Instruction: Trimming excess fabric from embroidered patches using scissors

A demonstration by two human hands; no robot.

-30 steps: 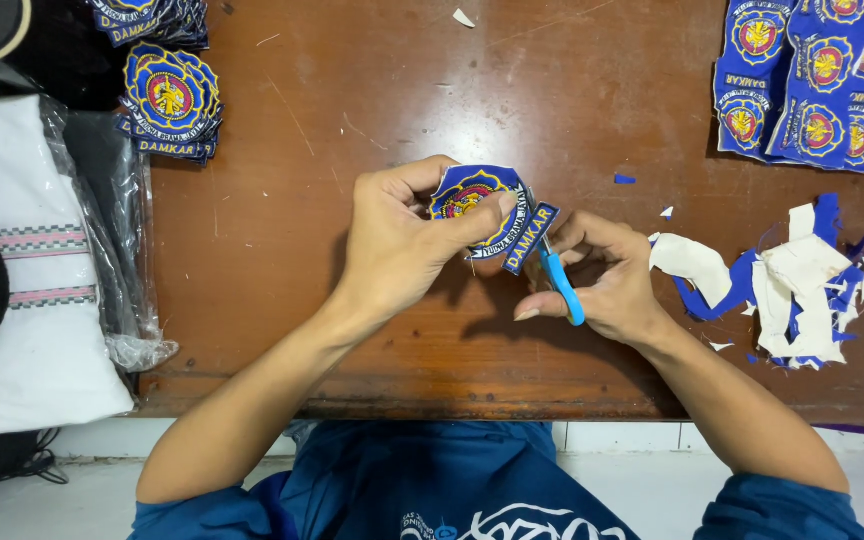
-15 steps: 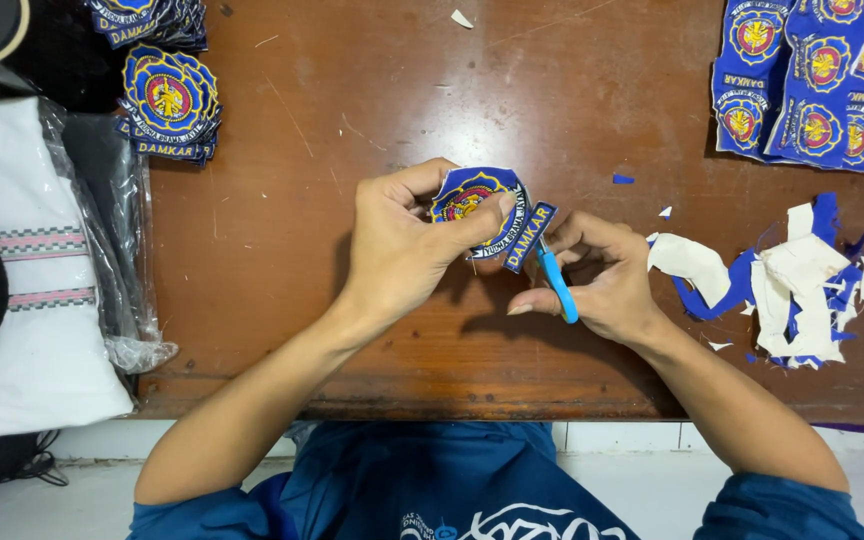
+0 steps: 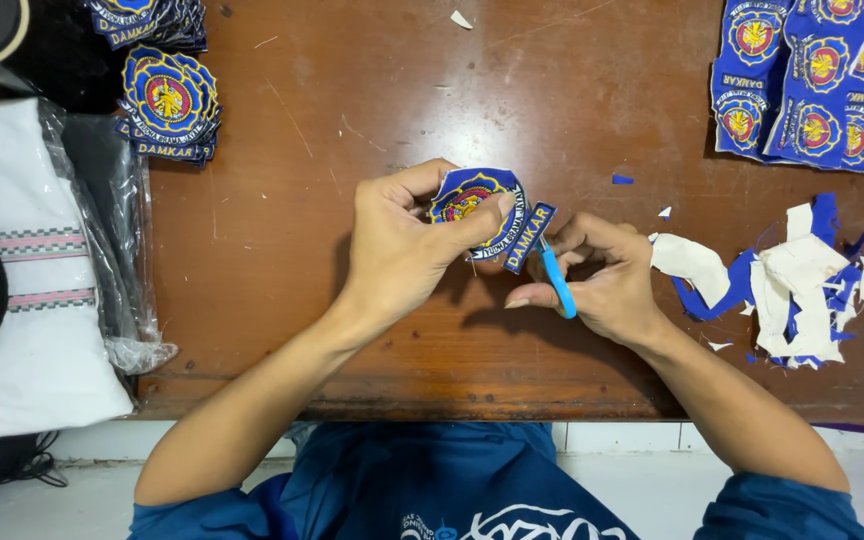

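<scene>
Left of the patch, cut patches sit stacked on the surface. The left hand pinches the blue-and-gold patch, tilting it, likely to present its edge. Right of it, the right hand grips blue-handled scissors; scraps lie beyond.

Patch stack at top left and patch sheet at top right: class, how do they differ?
The patch stack holds separate patches trimmed to shape; the patch sheet has emblems joined on uncut blue cloth. The stack is piled compactly; the sheet lies spread flat. Both show the same blue, yellow and red emblem as the patch in the left hand.
</scene>
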